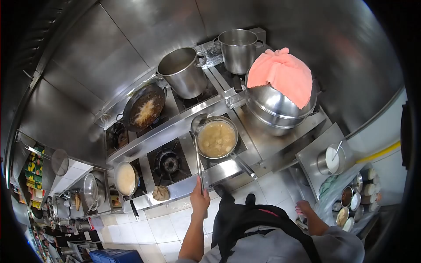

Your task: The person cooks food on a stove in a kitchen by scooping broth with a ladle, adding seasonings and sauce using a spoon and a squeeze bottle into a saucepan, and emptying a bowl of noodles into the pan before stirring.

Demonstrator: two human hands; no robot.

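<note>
My left hand (200,198) is closed around the long handle of a ladle (198,124). The ladle's bowl rests at the left rim of a long-handled pan (237,136), which holds pale yellowish liquid with lumps in it. The pan sits on a front burner, and its handle points toward me. Low on the right side, my right hand (302,207) hangs away from the stove, near the metal side counter. Its fingers look curled, and I see nothing in them.
Behind are a wok (134,110) with frying food, two tall pots (190,83) and a lidded steamer (280,115) under a pink cloth (287,72). At left, another pan (126,179) and a crumpled brown cloth (161,193) flank a bare burner (167,162). Seasoning containers (347,197) stand right.
</note>
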